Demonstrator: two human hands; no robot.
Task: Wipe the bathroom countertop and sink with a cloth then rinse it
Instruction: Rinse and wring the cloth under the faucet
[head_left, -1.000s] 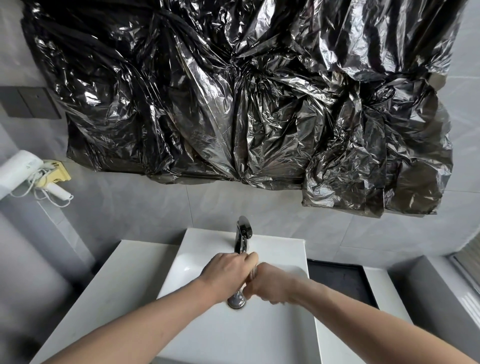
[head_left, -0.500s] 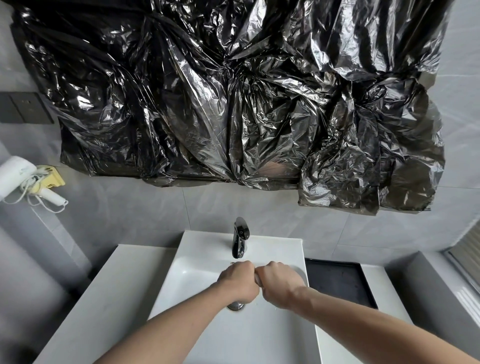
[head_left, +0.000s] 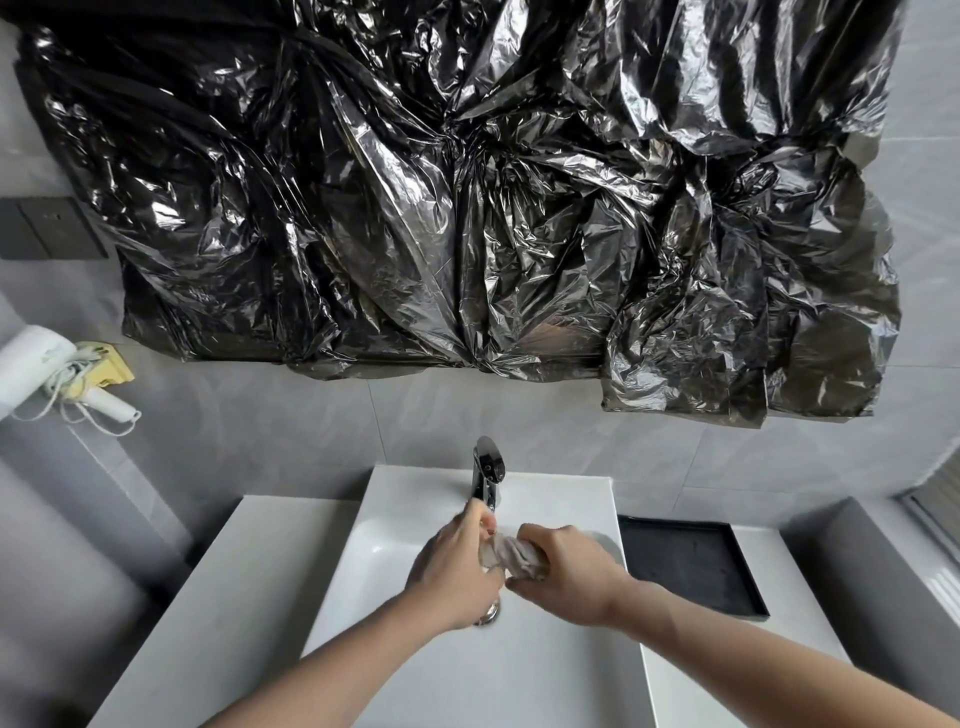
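Cloth (head_left: 511, 556) bunched between both hands over the sink (head_left: 545, 670), above the drain (head_left: 488, 617). Left hand (head_left: 457, 569) and right hand (head_left: 569, 574) each curl round an end, seemingly wringing. Faucet (head_left: 487, 473) just behind; flow not discernible. Risk: hard twisting flings drips onto countertop (head_left: 208, 597) or black tray (head_left: 691, 561); knuckles may bump the spout.
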